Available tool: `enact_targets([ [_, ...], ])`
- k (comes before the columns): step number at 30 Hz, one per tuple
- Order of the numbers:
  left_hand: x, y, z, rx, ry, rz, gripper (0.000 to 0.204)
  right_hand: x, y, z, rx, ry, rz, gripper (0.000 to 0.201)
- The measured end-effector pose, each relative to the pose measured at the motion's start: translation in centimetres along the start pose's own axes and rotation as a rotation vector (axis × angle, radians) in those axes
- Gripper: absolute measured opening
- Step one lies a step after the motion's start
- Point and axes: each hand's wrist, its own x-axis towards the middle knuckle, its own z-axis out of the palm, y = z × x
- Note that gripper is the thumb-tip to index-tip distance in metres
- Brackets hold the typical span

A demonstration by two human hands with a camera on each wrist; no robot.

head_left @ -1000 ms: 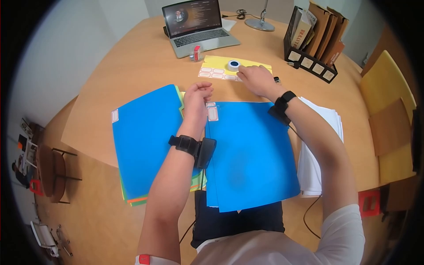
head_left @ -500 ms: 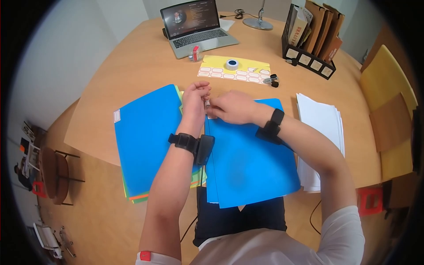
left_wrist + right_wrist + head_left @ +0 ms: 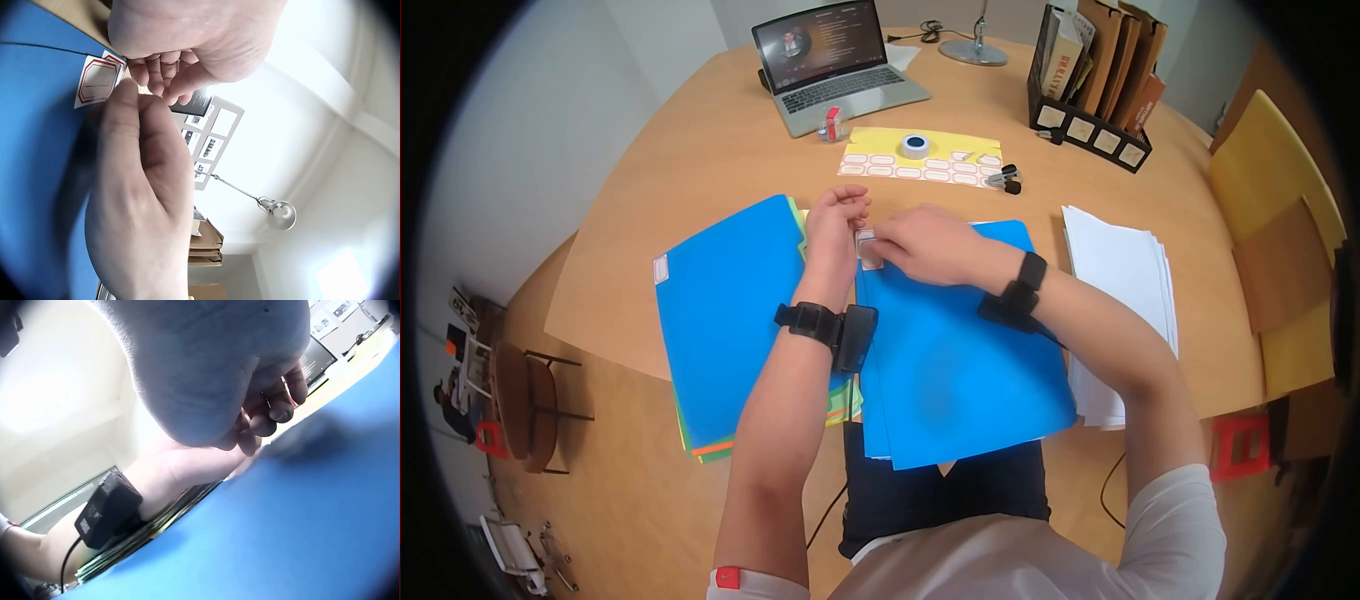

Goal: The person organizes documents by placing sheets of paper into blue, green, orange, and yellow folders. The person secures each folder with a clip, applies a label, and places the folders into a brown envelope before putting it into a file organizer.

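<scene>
Head view: the label (image 3: 869, 258) on the near blue folder (image 3: 965, 350) lies just beside the bent fingertips of the right hand (image 3: 930, 245); whether they pinch anything, I cannot tell. The left hand's (image 3: 833, 235) fingers curl loosely. The right hand has left the yellow sheet (image 3: 880, 141) and now covers part of the folder's top.

White sleeves (image 3: 1175, 525), red tag (image 3: 728, 577); black wrist straps (image 3: 808, 320), cabled boxes (image 3: 856, 338); dark bottoms (image 3: 945, 505).

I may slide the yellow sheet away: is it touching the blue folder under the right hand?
Apart: the head view shows a strip of bare desk between the yellow sheet and that blue folder.
</scene>
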Motion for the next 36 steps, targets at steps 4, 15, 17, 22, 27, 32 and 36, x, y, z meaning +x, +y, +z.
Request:
enact_targets([
  [4, -0.3, 0.3, 0.5, 0.007, 0.009, -0.007, 0.019, -3.6, -0.2, -2.6, 0.042, 0.131, 0.038, 0.027],
  [15, 0.1, 0.1, -0.2, 0.025, -0.027, -0.003, 0.019, -16.4, 3.4, -6.8, 0.34, 0.246, 0.412, 0.034],
  [17, -0.1, 0.2, 0.0, 0.02, -0.033, -0.004, 0.019, -17.8, 4.3, -6.8, 0.366, 0.283, 0.444, 0.034],
  [22, -0.1, 0.4, -0.3, 0.027, -0.035, 0.001, 0.02, -19.7, 7.2, -6.4, 0.384, 0.32, 0.52, 0.033],
  [27, 0.3, 0.4, -1.0, 0.016, -0.061, -0.004, 0.021, -20.6, 11.0, -2.6, 0.665, 0.471, 0.536, 0.033],
  [32, 1.3, -0.3, -1.9, 0.018, -0.067, -0.009, 0.021, -21.1, 11.9, -1.8, 0.8, 0.543, 0.509, 0.03],
  [36, 0.2, -0.2, -0.7, 0.119, 0.006, 0.02, 0.021, -20.9, 10.6, -2.5, 0.762, 0.517, 0.52, 0.028],
])
